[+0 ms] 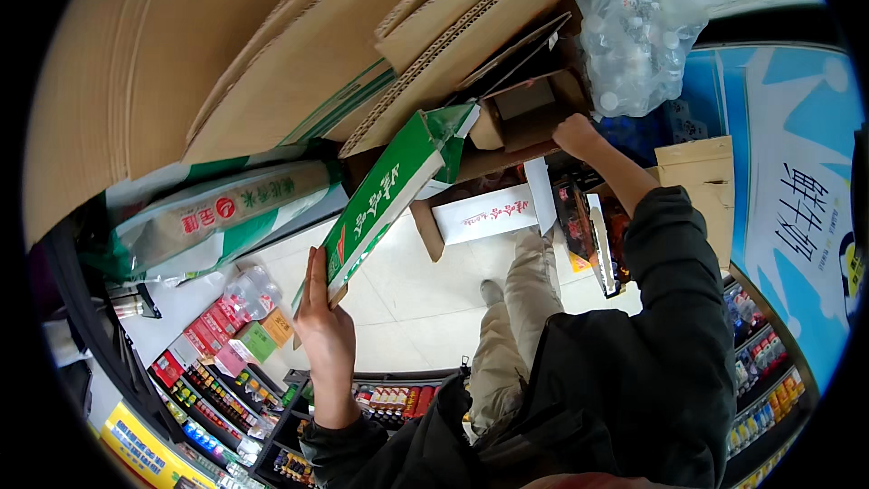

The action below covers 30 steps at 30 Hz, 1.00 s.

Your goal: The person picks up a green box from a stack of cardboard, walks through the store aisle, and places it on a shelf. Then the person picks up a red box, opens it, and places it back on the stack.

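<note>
My left hand (327, 326) grips the lower end of a green-and-white cardboard carton (380, 193), which slants up and away to the right. Its far end shows open flaps against a brown box. My right hand (576, 137) is closed at the right rim of an open brown cardboard box (536, 139); its fingertips are hidden. Below that box, a white carton flap (485, 214) with red writing hangs over the floor. Torn dark printed cartons (589, 234) stand under my right forearm.
Large flattened cardboard sheets (271, 47) lean along the upper left. A plastic-wrapped pack of bottles (628, 34) sits upper right beside a blue-white panel (787, 170). A green-and-clear packaged bag (231, 214) lies left. Shelves of drinks (400, 401) stand behind me, over tiled floor (400, 285).
</note>
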Each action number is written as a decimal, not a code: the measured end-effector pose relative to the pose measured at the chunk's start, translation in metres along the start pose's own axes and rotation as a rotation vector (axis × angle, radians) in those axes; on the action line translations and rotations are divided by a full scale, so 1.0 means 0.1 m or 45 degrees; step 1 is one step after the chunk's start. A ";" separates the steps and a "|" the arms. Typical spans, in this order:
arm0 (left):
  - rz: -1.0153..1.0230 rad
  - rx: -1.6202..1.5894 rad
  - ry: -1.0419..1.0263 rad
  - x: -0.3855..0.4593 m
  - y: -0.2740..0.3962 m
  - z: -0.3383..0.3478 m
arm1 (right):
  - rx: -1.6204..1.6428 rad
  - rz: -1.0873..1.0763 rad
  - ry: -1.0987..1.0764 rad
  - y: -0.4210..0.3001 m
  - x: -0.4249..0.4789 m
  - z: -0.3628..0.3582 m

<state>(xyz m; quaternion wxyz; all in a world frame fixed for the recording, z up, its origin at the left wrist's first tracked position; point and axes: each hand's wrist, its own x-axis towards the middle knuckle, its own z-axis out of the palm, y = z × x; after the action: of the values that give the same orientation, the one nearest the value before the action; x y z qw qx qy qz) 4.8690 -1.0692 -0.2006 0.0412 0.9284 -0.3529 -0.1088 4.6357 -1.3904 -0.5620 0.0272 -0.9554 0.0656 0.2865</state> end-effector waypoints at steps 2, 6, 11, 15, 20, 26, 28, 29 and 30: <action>0.045 -0.048 0.070 -0.12 -0.08 -0.17 | 0.022 0.025 0.048 0.08 -0.19 -0.10; -0.008 -0.018 0.046 -0.39 -0.19 -0.38 | 0.023 0.145 0.210 0.04 -0.39 -0.25; 0.005 0.005 0.022 -0.79 -0.27 -0.79 | -0.022 0.211 0.397 0.04 -0.60 -0.57; 0.115 0.103 0.006 -1.13 -0.43 -0.72 | -0.139 0.133 0.473 0.01 -0.83 -0.91; 0.256 -0.052 -0.027 -1.22 -0.22 -0.57 | -0.121 0.054 0.424 0.05 -1.16 -0.99; 0.655 0.017 0.180 -0.92 0.23 -0.22 | 0.046 0.196 0.427 -0.13 -1.95 -0.95; 0.678 0.058 0.283 -0.70 0.28 -0.10 | 0.089 0.262 0.416 -0.19 -2.24 -0.86; 0.673 0.060 0.325 -0.57 0.29 -0.09 | 0.094 0.291 0.399 -0.22 -2.35 -0.79; 0.649 0.090 0.329 -0.45 0.30 -0.10 | 0.103 0.322 0.381 -0.24 -2.46 -0.71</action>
<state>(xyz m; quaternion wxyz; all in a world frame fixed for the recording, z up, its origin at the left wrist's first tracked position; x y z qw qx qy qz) 4.8192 -1.0613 -0.1789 0.0795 0.8167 -0.5704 0.0364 4.4747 -1.3461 -0.3670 0.0193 -0.9696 0.1997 0.1397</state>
